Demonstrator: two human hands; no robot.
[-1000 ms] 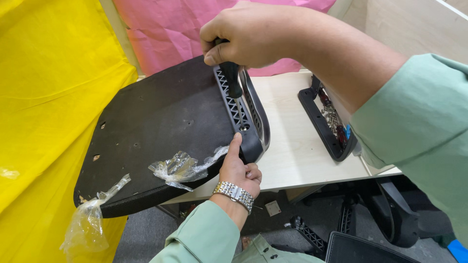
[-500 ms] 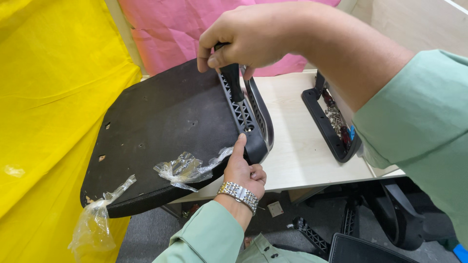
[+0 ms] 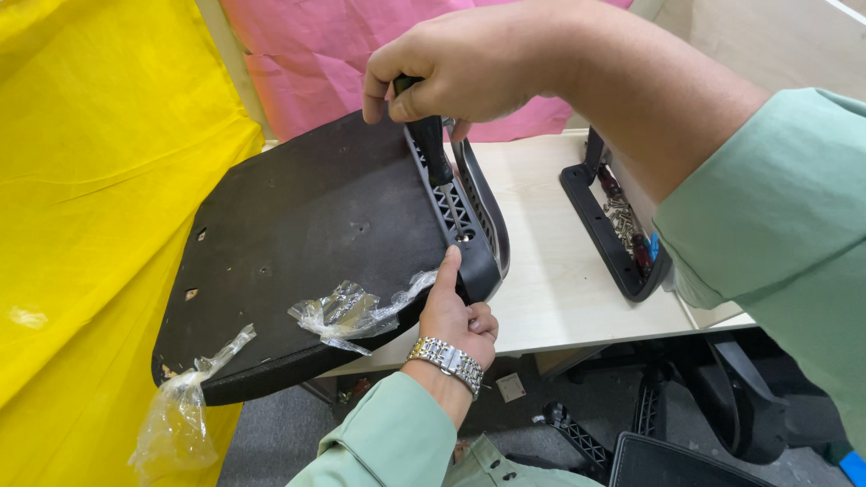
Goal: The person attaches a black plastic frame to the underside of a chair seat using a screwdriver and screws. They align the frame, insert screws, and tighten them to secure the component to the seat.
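Note:
A black chair seat base (image 3: 298,243) lies upside down and tilted on a pale wooden table (image 3: 559,261), with scraps of clear plastic wrap (image 3: 347,311) clinging to it. A black ribbed armrest bracket (image 3: 465,212) rests along its right edge. My right hand (image 3: 451,63) grips the black handle of a screwdriver (image 3: 431,144) held upright, its tip down on the bracket. My left hand (image 3: 460,320), wearing a metal watch, steadies the seat's near edge and the bracket's lower end, thumb pointing up.
A second black armrest (image 3: 613,234) lies on the table at the right, with a heap of screws (image 3: 622,221) inside it. Yellow cloth (image 3: 90,180) hangs at the left, pink cloth (image 3: 307,54) behind. Black chair parts (image 3: 667,433) lie on the floor under the table.
My right hand has shifted slightly along the bracket with the screwdriver, now standing more upright. The left hand keeps its hold on the seat edge.

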